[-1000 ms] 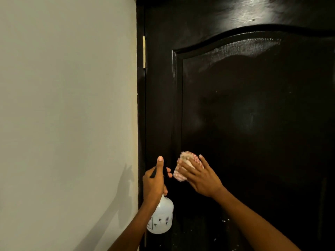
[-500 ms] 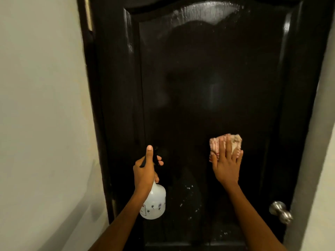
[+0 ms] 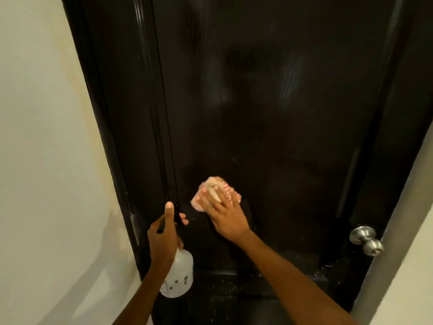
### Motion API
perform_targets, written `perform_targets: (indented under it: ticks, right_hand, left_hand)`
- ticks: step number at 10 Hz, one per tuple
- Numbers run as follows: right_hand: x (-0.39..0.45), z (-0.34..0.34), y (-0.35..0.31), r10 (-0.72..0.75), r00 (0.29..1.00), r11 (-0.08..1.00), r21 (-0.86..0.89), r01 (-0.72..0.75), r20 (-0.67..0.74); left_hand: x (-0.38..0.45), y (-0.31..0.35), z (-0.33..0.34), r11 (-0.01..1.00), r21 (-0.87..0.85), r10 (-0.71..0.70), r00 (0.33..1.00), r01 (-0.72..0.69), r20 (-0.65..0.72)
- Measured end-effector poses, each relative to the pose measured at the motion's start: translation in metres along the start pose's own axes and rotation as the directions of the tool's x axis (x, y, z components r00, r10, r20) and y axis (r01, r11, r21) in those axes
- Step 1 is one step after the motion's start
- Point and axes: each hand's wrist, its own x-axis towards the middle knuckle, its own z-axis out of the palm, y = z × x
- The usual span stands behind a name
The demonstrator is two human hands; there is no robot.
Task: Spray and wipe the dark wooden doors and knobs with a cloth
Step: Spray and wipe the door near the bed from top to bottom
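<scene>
A glossy dark wooden door [image 3: 269,102] fills the view. My right hand [image 3: 227,215] presses a folded pink and white cloth [image 3: 212,187] flat against the lower part of the door's panel, fingers spread over it. My left hand [image 3: 164,238] grips the black head of a white spray bottle [image 3: 179,275], thumb up, just left of the cloth near the panel's edge. A silver knob [image 3: 366,239] sticks out at the door's right edge. White droplets speckle the door below my hands.
A pale wall [image 3: 46,160] runs along the left of the door frame. A grey frame and light wall [image 3: 403,242] stand on the right, beside the knob.
My right hand has slid the cloth leftward and down the panel, ending close to my left hand. The view has tilted down, bringing the knob further into sight. The bottle stays held.
</scene>
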Motion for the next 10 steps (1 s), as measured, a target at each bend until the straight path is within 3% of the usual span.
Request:
perform_targets:
  ticks: [1, 2, 3, 4, 5, 6, 7, 9, 10]
  right_hand:
    - [-0.004, 0.013, 0.014, -0.375, 0.893, 0.893, -0.164, 0.42, 0.248]
    - [0.01, -0.017, 0.054, -0.266, 0.962, 0.934, -0.229, 0.274, 0.067]
    - [0.037, -0.062, 0.089, 0.082, 0.953, 0.966, -0.213, -0.149, -0.292]
    - [0.058, -0.073, 0.082, 0.305, 0.858, 0.899, -0.172, -0.403, -0.413]
    - [0.06, -0.03, 0.035, 0.229, 0.879, 0.934, -0.159, -0.319, -0.419]
    - [0.052, 0.018, -0.01, 0.034, 0.936, 0.982, -0.164, -0.097, -0.35]
    - [0.034, 0.069, -0.048, -0.186, 0.956, 0.955, -0.27, 0.122, -0.225]
    - [-0.028, 0.142, -0.055, -0.44, 0.897, 0.821, -0.426, 0.38, -0.047]
    - [-0.044, 0.129, -0.029, -0.304, 0.943, 0.877, -0.426, 0.222, -0.136]
  left_hand:
    - [0.011, -0.01, 0.011, 0.999, 0.029, 0.018, 0.997, -0.015, -0.081]
    - [0.017, -0.017, 0.021, 0.996, 0.088, -0.004, 0.987, 0.018, -0.159]
    - [0.018, -0.014, 0.025, 0.995, 0.08, 0.071, 0.993, -0.064, -0.093]
    - [0.023, -0.017, 0.023, 0.985, 0.051, 0.171, 0.983, -0.167, -0.073]
    - [0.033, -0.029, 0.014, 0.982, 0.073, 0.183, 0.973, -0.175, -0.138]
    - [0.032, -0.064, -0.01, 0.982, 0.108, 0.172, 0.963, -0.153, -0.206]
    - [0.024, -0.117, -0.04, 0.971, 0.127, 0.227, 0.947, -0.202, -0.229]
    - [0.013, -0.204, -0.077, 0.948, 0.117, 0.315, 0.923, -0.296, -0.221]
    - [0.003, -0.227, -0.077, 0.933, 0.081, 0.359, 0.917, -0.35, -0.176]
